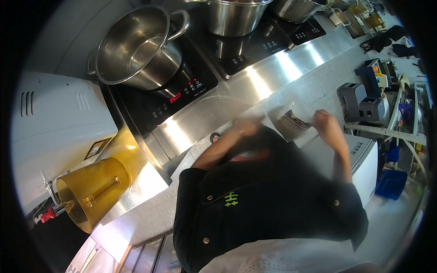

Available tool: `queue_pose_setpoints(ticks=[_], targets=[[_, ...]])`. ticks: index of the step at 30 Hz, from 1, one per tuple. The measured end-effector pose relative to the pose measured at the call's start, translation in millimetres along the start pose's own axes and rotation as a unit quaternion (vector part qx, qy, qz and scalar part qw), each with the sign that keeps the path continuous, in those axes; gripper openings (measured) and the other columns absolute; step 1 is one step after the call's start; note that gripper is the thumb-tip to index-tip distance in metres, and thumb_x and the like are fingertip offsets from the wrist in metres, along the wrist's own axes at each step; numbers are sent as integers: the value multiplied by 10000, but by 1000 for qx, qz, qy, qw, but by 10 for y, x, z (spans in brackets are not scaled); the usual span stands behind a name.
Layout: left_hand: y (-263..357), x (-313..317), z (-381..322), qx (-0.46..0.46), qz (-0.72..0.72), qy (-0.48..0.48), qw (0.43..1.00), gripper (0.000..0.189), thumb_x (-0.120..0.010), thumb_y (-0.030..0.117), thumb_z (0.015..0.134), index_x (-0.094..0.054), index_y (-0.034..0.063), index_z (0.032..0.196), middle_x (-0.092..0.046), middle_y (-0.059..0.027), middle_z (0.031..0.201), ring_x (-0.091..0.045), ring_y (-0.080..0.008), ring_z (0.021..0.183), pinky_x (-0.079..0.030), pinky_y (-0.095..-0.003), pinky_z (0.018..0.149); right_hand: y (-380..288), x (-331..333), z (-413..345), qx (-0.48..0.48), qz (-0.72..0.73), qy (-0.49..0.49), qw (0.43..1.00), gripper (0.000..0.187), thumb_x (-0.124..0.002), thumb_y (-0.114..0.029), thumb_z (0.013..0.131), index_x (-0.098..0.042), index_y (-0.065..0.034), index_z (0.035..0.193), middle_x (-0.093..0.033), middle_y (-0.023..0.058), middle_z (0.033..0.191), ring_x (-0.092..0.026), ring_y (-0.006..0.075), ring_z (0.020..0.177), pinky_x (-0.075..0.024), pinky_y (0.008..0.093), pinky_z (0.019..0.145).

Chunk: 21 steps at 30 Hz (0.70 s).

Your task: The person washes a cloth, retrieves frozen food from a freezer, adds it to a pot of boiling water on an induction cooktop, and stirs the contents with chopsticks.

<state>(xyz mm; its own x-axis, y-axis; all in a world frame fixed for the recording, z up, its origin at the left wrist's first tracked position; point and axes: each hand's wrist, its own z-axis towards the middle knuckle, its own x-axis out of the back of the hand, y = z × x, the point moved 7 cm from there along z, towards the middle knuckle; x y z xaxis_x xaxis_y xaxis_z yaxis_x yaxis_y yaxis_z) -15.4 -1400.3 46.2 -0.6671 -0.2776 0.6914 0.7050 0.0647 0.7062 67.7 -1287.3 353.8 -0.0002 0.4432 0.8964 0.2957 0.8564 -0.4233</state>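
Observation:
My right hand [326,123] pinches the edge of a clear plastic bag [285,121] with a dark printed label. The bag hangs in front of my black jacket, and part of it is blurred. What it holds is hard to make out. My left hand [247,126] is a motion smear to the left of the bag, near the steel counter's front edge; its fingers cannot be read. Ahead and to the left, an open stainless steel pot [150,65] stands on a black induction cooktop [201,87] with a lit red display. No contents are distinguishable in the pot.
More steel pots [235,18] stand on cooktops farther along the steel counter [222,97]. At left, an amber plastic pitcher [99,191] sits under a tap [53,210] beside a white appliance [61,123]. A white cabinet [363,170], grey step stool [362,102] and blue bin [391,184] are at right.

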Motion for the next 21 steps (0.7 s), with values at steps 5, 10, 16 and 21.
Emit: queue_pose_setpoints(ticks=[5,10,16,21], targets=[[-57,58,-1,126,-111,-260,951,316,-483,246,858,-572,75,1108,-573,-165,1101,-561,-302,962,-435,-357,850,-55,123,-50,-2,36,17,999,114,-565,10,701,-457,39,723,-475,171,722,-476,360,744,-402,403,635],[-240,805,-263,195,1,-57,979,420,-490,279,830,-509,63,1190,-508,-151,1211,-470,-292,1118,-362,-365,956,-42,3,27,23,12,21,999,111,-579,-13,711,-482,33,734,-491,167,729,-493,353,751,-413,401,650],[79,690,82,154,244,-37,957,677,-518,422,831,-301,42,1348,-181,-105,1453,-157,-257,1342,-165,-510,1050,-139,-75,230,58,6,38,998,117,-593,-27,715,-494,27,746,-512,162,750,-502,352,737,-418,405,646],[-307,672,176,275,274,16,921,830,-520,548,770,-241,60,1381,-148,-88,1471,-95,-238,1363,-92,-533,1063,-218,-37,303,72,29,36,996,124,-597,-25,711,-487,24,741,-509,158,745,-499,358,737,-417,406,643]])
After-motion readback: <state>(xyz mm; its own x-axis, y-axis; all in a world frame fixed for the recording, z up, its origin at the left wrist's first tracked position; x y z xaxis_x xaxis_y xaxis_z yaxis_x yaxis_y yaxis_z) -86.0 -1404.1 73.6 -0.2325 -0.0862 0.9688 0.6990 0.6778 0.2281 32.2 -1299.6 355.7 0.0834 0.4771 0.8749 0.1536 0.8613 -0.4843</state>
